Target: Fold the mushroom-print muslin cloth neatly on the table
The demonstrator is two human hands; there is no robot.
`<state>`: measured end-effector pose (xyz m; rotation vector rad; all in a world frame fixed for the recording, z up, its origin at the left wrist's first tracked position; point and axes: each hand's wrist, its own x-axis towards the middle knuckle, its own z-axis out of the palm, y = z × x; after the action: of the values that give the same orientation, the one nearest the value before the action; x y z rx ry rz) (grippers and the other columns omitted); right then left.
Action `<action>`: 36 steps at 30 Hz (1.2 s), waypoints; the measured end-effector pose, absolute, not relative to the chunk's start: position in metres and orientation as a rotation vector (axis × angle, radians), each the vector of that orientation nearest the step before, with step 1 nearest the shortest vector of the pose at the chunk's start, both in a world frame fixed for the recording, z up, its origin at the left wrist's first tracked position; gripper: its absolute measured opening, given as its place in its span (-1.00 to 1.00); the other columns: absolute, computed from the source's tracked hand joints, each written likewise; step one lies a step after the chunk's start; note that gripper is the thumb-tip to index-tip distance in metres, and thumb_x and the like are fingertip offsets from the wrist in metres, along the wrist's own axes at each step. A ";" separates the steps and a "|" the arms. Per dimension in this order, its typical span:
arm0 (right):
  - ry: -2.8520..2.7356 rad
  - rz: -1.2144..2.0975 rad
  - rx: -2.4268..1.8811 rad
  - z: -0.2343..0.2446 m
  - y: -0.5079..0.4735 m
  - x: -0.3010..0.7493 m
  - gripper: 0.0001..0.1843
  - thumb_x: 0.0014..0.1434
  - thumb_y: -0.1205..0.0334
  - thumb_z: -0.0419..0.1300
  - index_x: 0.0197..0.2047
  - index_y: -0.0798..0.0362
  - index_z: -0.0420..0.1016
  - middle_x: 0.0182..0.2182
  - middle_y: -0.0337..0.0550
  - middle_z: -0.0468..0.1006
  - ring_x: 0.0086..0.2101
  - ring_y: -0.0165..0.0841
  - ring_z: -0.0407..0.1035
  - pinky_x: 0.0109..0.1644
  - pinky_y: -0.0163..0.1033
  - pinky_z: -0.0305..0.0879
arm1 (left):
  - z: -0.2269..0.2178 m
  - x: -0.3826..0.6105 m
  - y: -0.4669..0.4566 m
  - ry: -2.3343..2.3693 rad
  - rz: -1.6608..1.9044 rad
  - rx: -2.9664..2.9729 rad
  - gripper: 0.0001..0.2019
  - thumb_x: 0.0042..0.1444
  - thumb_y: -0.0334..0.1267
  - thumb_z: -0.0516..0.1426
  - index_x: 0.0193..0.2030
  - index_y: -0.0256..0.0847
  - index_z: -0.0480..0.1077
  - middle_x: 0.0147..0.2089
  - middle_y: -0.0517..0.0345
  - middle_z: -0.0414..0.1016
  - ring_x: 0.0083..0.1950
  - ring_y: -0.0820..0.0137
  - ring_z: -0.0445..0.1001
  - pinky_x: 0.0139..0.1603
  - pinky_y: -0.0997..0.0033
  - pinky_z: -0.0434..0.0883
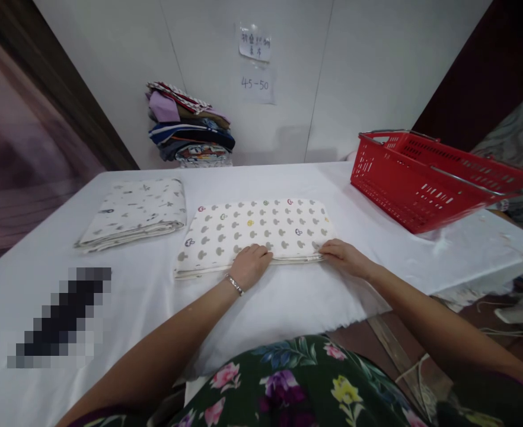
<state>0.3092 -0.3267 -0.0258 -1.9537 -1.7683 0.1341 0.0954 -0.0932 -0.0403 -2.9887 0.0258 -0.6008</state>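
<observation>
A folded white cloth point(257, 228) printed with grey mushrooms and a few coloured ones lies flat on the table in front of me. My left hand point(251, 265) is closed over the middle of its near edge, fingers on top and thumb hidden. At the near right corner, my right hand point(344, 256) pinches the layered edge between fingers and thumb. Left of this cloth, a second folded white cloth point(139, 207) with a small scattered print lies apart from both hands.
A red shopping basket point(404, 184) stands at the table's right. Behind the far edge rises a stack of folded fabrics point(190, 127) against the wall. A pixelated dark patch point(61, 320) covers something at left on the white-covered table point(132, 284). Handwritten paper signs point(257, 86) hang on the wall.
</observation>
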 end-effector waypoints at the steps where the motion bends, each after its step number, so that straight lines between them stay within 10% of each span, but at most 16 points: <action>1: -1.775 0.138 -1.965 -0.024 -0.326 0.309 -0.69 0.26 0.13 -0.05 -0.13 -0.03 0.49 -0.20 -0.07 0.49 -0.16 -0.30 0.35 -0.05 -0.15 0.33 | -0.040 0.096 -0.093 0.033 -0.607 -2.979 -0.83 0.17 -0.42 -0.01 -0.29 -0.19 0.39 -0.30 0.11 0.42 -0.27 0.38 0.30 -0.30 0.36 0.21; 36: -1.883 0.126 -2.015 -0.012 -0.311 0.304 -0.75 0.22 0.19 0.01 -0.10 0.01 0.45 -0.25 -0.07 0.47 -0.21 -0.30 0.34 -0.15 -0.21 0.29 | -0.026 0.099 -0.091 -0.120 -0.552 -3.088 -0.79 0.22 -0.29 -0.05 -0.33 -0.21 0.37 -0.32 0.08 0.38 -0.27 0.37 0.33 -0.31 0.34 0.23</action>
<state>0.3036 -0.3110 -0.0125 -2.0152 -1.8826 0.1256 0.0995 -0.0909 -0.0261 -3.0876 -0.1201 -0.5515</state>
